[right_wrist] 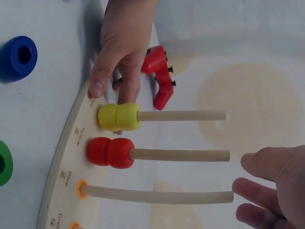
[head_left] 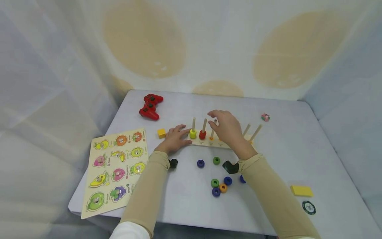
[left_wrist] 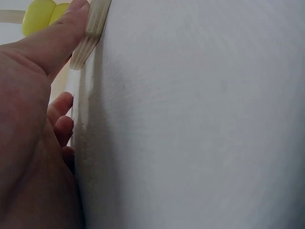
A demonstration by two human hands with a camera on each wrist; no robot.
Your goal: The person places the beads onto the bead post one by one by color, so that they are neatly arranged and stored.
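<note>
A wooden peg board [head_left: 203, 142] lies on the table with upright pegs in a row. Two yellow beads [right_wrist: 118, 117] sit stacked on the end peg and two red beads [right_wrist: 110, 152] on the peg beside it. The "Blue" peg [right_wrist: 157, 193] shows only an orange ring at its base. My left hand [head_left: 174, 138] grips the board's left end, thumb on the near edge and index finger behind the yellow beads. Above the pegs, my right hand [head_left: 228, 127] holds nothing; its thumb and fingers are apart near the peg tops. It hides part of the board.
Nearer me lie loose blue [head_left: 201, 163], green [head_left: 216, 160] and orange beads [head_left: 222, 188]. A fruit puzzle board [head_left: 111, 172], yellow cube [head_left: 161, 133] and red game controller [head_left: 150, 107] are at left. At right are a yellow block [head_left: 301, 191], round chip [head_left: 308, 207] and small pink-and-green piece [head_left: 265, 117].
</note>
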